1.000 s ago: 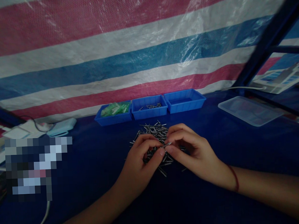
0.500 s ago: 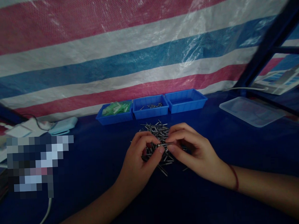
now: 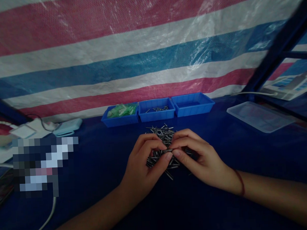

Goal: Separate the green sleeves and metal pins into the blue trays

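Over a pile of thin, silvery metal pins (image 3: 162,130), my two hands meet with their fingertips almost touching. My left hand (image 3: 147,159) pinches one end of a short metal pin (image 3: 168,150) between thumb and index finger. From the other side, my right hand (image 3: 199,155) pinches the same pin, also with thumb and forefinger. Most of the pin is covered by the fingertips, so its exact kind is hard to make out. Loose pins lie below and between both hands on the dark blue table (image 3: 107,157).
Behind the pile stand three blue bins: the left bin (image 3: 120,120) with green plastic bags (image 3: 121,110), the middle bin (image 3: 157,115) with several pins, and the right bin (image 3: 195,109). A clear plastic lid (image 3: 260,116) lies right. White cable (image 3: 47,219) and a pale blue case (image 3: 67,127) are left.
My fingertips have come closer together, and less of the pin shows between them. The whole view has shifted slightly; the bins and pile stay in place.
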Tool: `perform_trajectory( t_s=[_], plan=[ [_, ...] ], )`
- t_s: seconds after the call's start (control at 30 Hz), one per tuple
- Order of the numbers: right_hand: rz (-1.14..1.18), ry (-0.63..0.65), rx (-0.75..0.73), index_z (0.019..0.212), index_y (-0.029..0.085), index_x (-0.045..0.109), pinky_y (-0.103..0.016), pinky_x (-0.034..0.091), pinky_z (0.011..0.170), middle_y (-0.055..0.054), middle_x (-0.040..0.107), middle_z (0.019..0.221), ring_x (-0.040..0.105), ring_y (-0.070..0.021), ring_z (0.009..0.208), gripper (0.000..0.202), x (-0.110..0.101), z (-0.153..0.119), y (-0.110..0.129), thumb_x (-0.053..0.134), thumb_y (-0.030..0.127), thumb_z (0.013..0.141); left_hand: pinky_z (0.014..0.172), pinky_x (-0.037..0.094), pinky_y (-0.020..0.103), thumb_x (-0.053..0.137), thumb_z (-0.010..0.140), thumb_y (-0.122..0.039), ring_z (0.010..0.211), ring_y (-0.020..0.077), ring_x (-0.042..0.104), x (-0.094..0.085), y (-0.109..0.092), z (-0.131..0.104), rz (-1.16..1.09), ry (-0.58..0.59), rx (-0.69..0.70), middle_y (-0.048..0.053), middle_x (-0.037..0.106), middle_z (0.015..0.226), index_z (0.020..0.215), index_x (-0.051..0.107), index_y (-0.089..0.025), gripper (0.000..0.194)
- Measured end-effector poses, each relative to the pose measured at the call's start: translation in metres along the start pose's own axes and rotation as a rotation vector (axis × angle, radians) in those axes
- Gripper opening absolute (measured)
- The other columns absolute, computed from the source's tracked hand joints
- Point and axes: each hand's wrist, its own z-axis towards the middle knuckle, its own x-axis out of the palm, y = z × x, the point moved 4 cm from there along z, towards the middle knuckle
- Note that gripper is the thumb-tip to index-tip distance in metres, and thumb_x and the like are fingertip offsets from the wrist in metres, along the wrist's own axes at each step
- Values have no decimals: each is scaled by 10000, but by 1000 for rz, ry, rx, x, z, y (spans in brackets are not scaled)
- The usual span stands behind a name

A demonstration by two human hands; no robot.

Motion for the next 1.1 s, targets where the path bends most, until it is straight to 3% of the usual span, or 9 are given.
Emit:
perform_trajectory(
  t_s=[0.1, 0.27, 0.4, 0.53, 0.63, 0.77, 0.9, 1.1],
  plan=[
    [-96, -1, -70, 912, 196, 599, -303, 501, 688, -54, 545, 930, 572, -157, 838, 109, -7, 5, 2, 516, 158, 852, 683, 437, 287, 547, 845, -195, 829, 150, 511, 1, 6, 1, 0, 32, -41, 34, 492, 997, 933, 509, -213, 97],
    [-492, -19, -379, 965, 188, 602, -344, 480, 799, -73, 545, 995, 553, -188, 923, 144, -24, 38, -8, 529, 171, 842, 658, 426, 272, 521, 859, -183, 786, 130, 504, -6, 20, 7, 48, -9, 13, 37, 484, 1013, 1049, 461, -211, 201],
    [-696, -70, -306, 949, 155, 624, -374, 480, 791, -103, 549, 997, 555, -220, 922, 211, -29, 85, -39, 438, 237, 889, 703, 442, 293, 500, 865, -168, 774, 124, 510, -15, 34, 12, 117, -32, 45, 40, 482, 1015, 1030, 485, -199, 168],
    [-854, -5, -257, 962, 124, 628, -420, 463, 808, -132, 552, 1007, 546, -259, 925, 243, -21, 112, -55, 443, 256, 879, 758, 456, 327, 488, 872, -176, 806, 136, 527, -17, 38, 13, 159, 38, 50, 46, 490, 1030, 1022, 515, -200, 154],
    [-783, -4, -227, 1018, 121, 609, -434, 454, 854, -136, 546, 1029, 539, -268, 967, 276, -18, 101, -46, 460, 300, 871, 831, 442, 362, 492, 868, -173, 920, 168, 529, -13, 33, 12, 183, 104, 107, 53, 498, 1033, 983, 551, -200, 132],
    [-623, 87, -178, 1014, 141, 605, -422, 458, 882, -118, 551, 1044, 545, -244, 984, 237, -16, 58, -27, 487, 268, 852, 856, 428, 373, 476, 862, -137, 986, 191, 508, -4, 28, 9, 240, 191, 153, 58, 512, 1063, 956, 580, -207, 157],
    [-511, 132, -88, 1004, 171, 603, -425, 465, 882, -99, 550, 1050, 552, -225, 983, 203, -18, 23, -24, 514, 238, 834, 876, 418, 398, 474, 845, -112, 992, 210, 502, 2, 29, 8, 282, 233, 167, 64, 537, 1079, 1003, 571, -208, 209],
    [-385, 76, 51, 948, 188, 613, -394, 502, 785, -76, 570, 994, 574, -196, 897, 152, -22, 17, -40, 524, 234, 834, 857, 420, 389, 539, 824, -194, 961, 211, 498, 6, 23, 7, 285, 283, 154, 60, 548, 1051, 871, 605, -200, 82]
  ],
)
